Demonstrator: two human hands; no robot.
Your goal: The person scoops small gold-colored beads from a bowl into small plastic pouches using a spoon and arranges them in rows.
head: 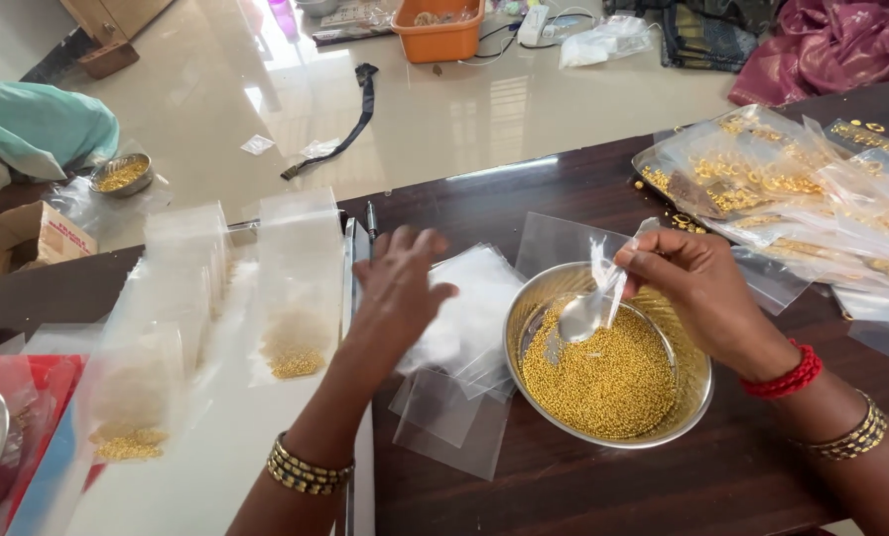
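Observation:
A round steel bowl [690, 395] of small gold beads [603, 382] stands on the dark wooden table. My right hand [707, 293] holds a small clear plastic bag [603, 273] over the bowl, and a steel spoon [581, 316] rests under the bag's mouth. My left hand [397, 288] hovers with fingers apart over a loose stack of empty clear bags [469, 318] just left of the bowl. Filled bags with beads [294, 328] lie in rows to the left.
Many bags of gold pieces [772, 184] pile at the far right of the table. A second bead bowl [122, 176] and a cardboard box [23, 238] sit at the far left. An orange tub [440, 40] and black strap [350, 129] lie on the floor.

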